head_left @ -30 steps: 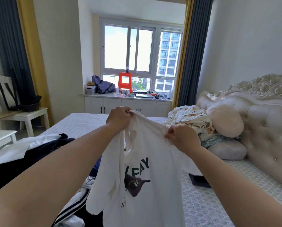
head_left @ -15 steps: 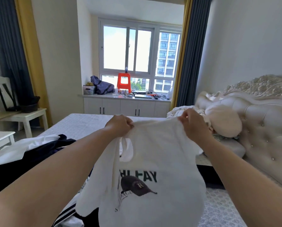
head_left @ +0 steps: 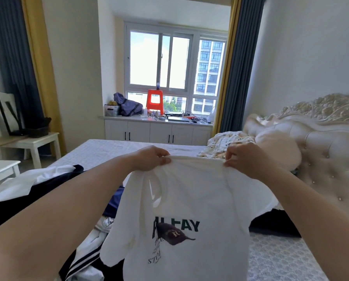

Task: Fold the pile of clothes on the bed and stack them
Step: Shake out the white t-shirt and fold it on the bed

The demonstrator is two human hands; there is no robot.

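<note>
T-shirt (head_left: 189,209) hangs in air before you, print facing you, above bed (head_left: 113,151). Top edge stretched between your hands: left hand (head_left: 151,158) pinches one end, right hand (head_left: 244,159) pinches other, fingers curled over cloth. Hem drops out of view. Dark and white clothes (head_left: 27,185) heaped on bed at left; bare mattress beyond hands. Pillows (head_left: 279,149) and headboard (head_left: 331,138) close at right.

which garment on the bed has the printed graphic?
The white T-shirt held up by the left hand and right hand: green lettering and a dark cap print. The pile shows only plain or striped fabric.
</note>
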